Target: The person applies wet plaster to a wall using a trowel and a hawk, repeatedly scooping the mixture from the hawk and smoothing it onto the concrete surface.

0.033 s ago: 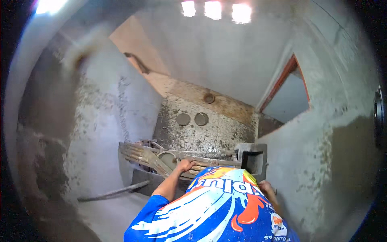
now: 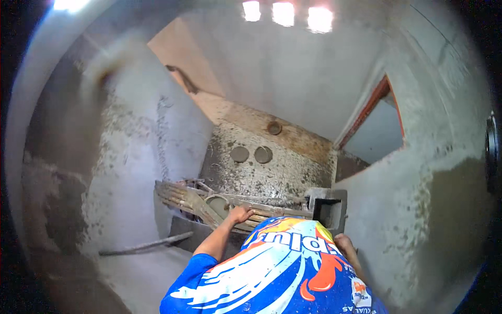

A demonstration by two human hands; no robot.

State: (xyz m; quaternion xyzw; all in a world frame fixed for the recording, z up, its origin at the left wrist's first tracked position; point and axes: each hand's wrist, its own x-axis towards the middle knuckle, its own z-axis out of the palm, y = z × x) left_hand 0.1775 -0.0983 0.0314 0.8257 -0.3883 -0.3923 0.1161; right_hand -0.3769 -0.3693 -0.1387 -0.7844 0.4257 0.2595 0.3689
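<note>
My left hand (image 2: 240, 214) is closed around a pole of the bamboo platform (image 2: 183, 198) in front of my body. Just left of that hand sits a round bucket (image 2: 217, 205) with grey contents, its rim partly hidden by the poles. My right hand (image 2: 343, 242) is low at my right side, close to a grey rectangular box with a dark hollow (image 2: 339, 210). My shirt covers part of this hand, and its fingers cannot be made out.
Far below, two round containers of grey material (image 2: 263, 154) stand on a splattered floor (image 2: 251, 180). Beyond them is a small brown round container (image 2: 274, 127). A long pole (image 2: 146, 245) slants at the lower left. Plastered walls enclose me; a red-framed opening (image 2: 374, 112) is at right.
The whole view has shifted slightly. My left hand stays on the bamboo pole, and my right hand remains at my side.
</note>
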